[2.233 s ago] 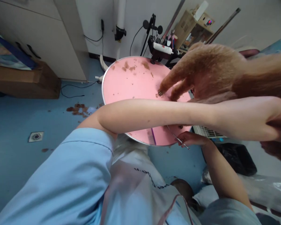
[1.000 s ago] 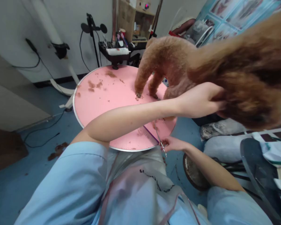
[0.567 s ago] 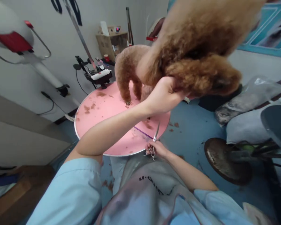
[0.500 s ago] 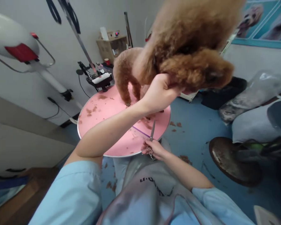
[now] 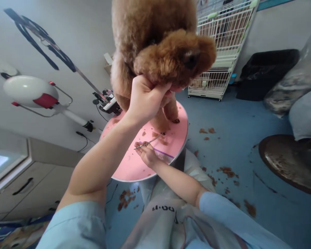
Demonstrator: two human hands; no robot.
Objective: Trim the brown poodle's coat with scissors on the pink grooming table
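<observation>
A curly brown dog [image 5: 155,24] stands on a round pink table [image 5: 126,169], its head close to the camera. My left hand [image 5: 147,98] is closed on the fur under the dog's muzzle, fingers partly hidden beneath the chin. Lower down, my right hand [image 5: 147,155] holds a pair of scissors [image 5: 152,140] over the tabletop, the blades pointing toward the dog's front paws. How far the blades are apart is hard to make out. A comb [image 5: 164,154] with a purple spine lies on the table beside my right wrist, among clumps of cut fur.
A grooming arm with black straps [image 5: 45,39] and a white-and-red dryer [image 5: 33,91] stand at the left. White wire cages [image 5: 223,38] and a black bin [image 5: 268,74] are at the back right. A round brown base [image 5: 287,162] and fur clumps [image 5: 226,172] are on the blue floor.
The view has swung right. My right hand has moved in over the table, and the scissors have turned from upright to nearly level. My left hand still holds the dog's muzzle.
</observation>
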